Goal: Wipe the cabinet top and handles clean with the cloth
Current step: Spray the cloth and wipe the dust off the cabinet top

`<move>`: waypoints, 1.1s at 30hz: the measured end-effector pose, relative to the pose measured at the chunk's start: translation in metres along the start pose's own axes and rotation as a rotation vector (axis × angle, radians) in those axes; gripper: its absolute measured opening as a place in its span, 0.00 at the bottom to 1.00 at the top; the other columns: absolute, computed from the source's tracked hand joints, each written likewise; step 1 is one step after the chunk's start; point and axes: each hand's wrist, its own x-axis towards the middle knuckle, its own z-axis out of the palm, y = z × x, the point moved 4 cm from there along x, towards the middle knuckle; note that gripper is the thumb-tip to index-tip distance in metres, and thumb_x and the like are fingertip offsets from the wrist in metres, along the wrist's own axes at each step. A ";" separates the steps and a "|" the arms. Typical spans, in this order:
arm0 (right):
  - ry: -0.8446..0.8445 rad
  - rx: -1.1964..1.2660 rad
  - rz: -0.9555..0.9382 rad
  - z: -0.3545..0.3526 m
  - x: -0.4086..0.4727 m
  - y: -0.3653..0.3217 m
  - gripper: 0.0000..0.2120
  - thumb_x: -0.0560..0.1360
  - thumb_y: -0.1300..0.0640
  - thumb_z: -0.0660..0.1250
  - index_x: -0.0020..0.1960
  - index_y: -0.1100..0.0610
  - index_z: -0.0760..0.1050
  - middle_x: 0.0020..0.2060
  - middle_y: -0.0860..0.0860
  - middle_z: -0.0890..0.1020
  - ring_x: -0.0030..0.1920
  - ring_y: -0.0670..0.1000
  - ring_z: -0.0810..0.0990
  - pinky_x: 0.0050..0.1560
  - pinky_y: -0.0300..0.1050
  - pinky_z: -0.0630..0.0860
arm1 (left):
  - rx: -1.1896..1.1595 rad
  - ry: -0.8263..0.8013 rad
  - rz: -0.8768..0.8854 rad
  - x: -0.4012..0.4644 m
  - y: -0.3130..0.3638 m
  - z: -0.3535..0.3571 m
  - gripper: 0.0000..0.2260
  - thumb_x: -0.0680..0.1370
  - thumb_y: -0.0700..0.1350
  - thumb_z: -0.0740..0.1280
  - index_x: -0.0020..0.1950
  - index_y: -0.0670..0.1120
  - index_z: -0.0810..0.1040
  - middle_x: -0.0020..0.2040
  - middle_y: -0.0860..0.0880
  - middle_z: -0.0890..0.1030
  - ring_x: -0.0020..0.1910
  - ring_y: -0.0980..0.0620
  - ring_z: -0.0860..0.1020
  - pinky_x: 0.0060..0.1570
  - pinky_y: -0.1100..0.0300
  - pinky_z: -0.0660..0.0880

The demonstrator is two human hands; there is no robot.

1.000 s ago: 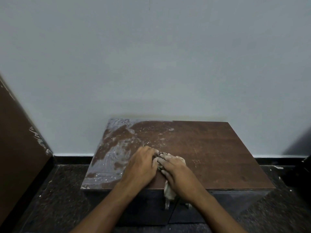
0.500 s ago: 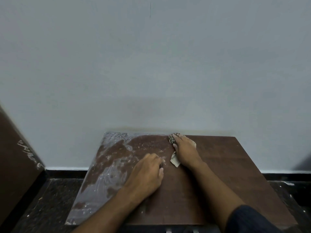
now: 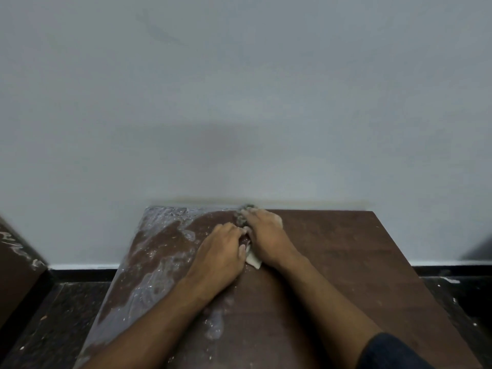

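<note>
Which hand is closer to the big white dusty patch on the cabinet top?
Left. The left hand rests at the right edge of the white dusty patch on the cabinet top. The right hand, pressing the cloth, sits farther right, beyond it.

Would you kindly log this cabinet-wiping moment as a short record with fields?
surface: cabinet top, brown, against the wall
residue: whitish smears on its left part; right part looks clean
cloth: cloth, under the right hand, near the back edge
right hand: right hand presses on the cloth
left hand: left hand rests beside it, touching
handles: not visible
</note>
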 end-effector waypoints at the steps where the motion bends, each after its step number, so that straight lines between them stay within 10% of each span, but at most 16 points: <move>1: -0.019 0.006 -0.046 0.001 -0.001 0.000 0.23 0.81 0.55 0.61 0.76 0.54 0.67 0.73 0.55 0.71 0.74 0.55 0.67 0.76 0.53 0.59 | -0.002 0.003 -0.003 0.000 0.000 -0.001 0.15 0.77 0.48 0.64 0.63 0.48 0.76 0.56 0.52 0.77 0.56 0.51 0.72 0.59 0.54 0.72; 33: 0.083 0.065 0.008 -0.021 -0.126 -0.006 0.23 0.81 0.55 0.62 0.74 0.44 0.68 0.73 0.45 0.71 0.75 0.47 0.66 0.75 0.44 0.58 | -0.047 0.009 -0.019 -0.041 0.003 -0.021 0.14 0.78 0.47 0.65 0.63 0.49 0.77 0.56 0.53 0.78 0.57 0.54 0.73 0.59 0.55 0.73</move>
